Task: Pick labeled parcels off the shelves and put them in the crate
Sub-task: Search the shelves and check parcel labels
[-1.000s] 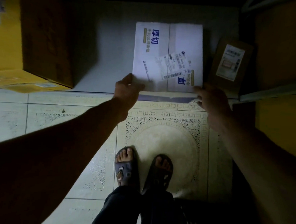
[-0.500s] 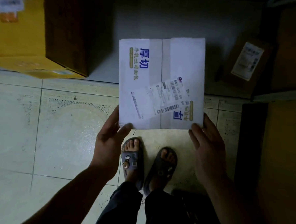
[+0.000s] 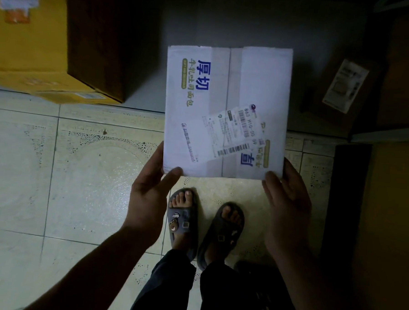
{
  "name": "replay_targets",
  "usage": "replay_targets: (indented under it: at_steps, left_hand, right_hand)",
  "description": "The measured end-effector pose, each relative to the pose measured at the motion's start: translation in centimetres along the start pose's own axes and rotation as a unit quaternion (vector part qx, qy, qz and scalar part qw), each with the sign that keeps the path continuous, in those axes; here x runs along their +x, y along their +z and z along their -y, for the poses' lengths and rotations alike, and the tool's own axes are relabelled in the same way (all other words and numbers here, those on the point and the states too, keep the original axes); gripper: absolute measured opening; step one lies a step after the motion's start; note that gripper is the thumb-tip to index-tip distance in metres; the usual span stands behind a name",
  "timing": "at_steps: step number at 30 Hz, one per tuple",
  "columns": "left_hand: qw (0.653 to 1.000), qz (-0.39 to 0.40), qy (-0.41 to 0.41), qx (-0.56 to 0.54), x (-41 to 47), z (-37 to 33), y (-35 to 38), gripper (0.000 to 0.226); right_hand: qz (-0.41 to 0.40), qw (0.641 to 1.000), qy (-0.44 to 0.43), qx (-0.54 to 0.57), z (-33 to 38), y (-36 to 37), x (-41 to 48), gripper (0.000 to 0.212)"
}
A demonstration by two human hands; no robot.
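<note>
One second ago the grey shelf point(image 3: 229, 25) bore the white parcel box point(image 3: 228, 89); now you hold it lifted, level, above the shelf's front edge and the floor tiles, so the pick looks done and only the carry to the crate remains. Its slightly longer axis, along the taped seam, points away from you toward the shelf. Your left hand point(image 3: 146, 199) and right hand point(image 3: 286, 206) each grip a near corner, thumb on top, with the skewed shipping label point(image 3: 233, 130) at that end.
</note>
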State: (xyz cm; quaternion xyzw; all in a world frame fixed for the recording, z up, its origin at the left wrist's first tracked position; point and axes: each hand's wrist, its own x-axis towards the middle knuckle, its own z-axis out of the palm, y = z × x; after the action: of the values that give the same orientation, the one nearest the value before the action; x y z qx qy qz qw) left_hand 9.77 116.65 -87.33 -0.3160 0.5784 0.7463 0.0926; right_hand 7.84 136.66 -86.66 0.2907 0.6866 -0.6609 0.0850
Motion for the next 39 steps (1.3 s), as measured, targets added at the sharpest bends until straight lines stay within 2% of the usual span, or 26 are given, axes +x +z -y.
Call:
replay_targets:
  at_steps: [4,8,12,20,23,28,31,33,34,36,37,39]
  left_hand:
    - [1.000,-0.007,-0.015,0.011,3.4,-0.9,0.5,0.059]
    - [0.999,-0.024,-0.033,0.018,7.8,-2.6,0.3,0.055]
    - [0.998,-0.010,-0.029,0.060,11.7,-4.3,0.5,0.053]
    - [0.987,-0.017,-0.042,0.154,16.9,-7.0,0.5,0.040]
    - [0.981,-0.035,-0.049,0.185,17.5,-7.3,0.4,0.030]
    - [0.964,-0.060,-0.045,0.256,17.9,-7.2,0.2,0.029]
    - [0.949,-0.111,-0.011,0.293,17.4,-6.6,-0.2,0.039]
    - [0.942,-0.148,0.073,0.291,16.3,-6.4,-0.3,0.032]
    - [0.943,-0.129,0.119,0.284,15.7,-6.5,0.6,0.026]
    - [0.939,-0.048,0.171,0.293,14.0,-6.4,1.4,0.022]
    - [0.934,0.001,0.184,0.306,13.3,-6.2,2.3,0.023]
    - [0.923,0.083,0.185,0.328,11.9,-5.4,4.5,0.026]
  right_hand:
    - [-0.005,0.999,-0.004,-0.051,0.6,2.0,3.4,0.026]
    - [0.022,0.993,0.014,-0.117,1.5,4.5,7.4,0.018]
    - [0.020,0.991,0.001,-0.136,2.4,6.3,10.7,0.015]
    - [0.077,0.986,0.028,-0.145,3.4,8.7,13.5,0.034]
    - [0.101,0.982,0.037,-0.153,3.6,9.2,13.7,0.035]
    - [0.116,0.980,0.050,-0.157,3.8,9.7,13.8,0.037]
    - [0.097,0.978,0.065,-0.174,3.6,9.4,13.4,0.025]
    - [0.068,0.978,0.078,-0.183,3.2,8.4,13.0,0.010]
    - [0.050,0.978,0.082,-0.183,3.2,7.4,13.1,0.008]
    - [0.037,0.978,0.101,-0.178,2.5,6.0,13.1,0.027]
    - [0.032,0.977,0.110,-0.178,2.0,4.9,13.1,0.035]
    - [0.014,0.977,0.121,-0.177,0.9,2.4,13.3,0.036]
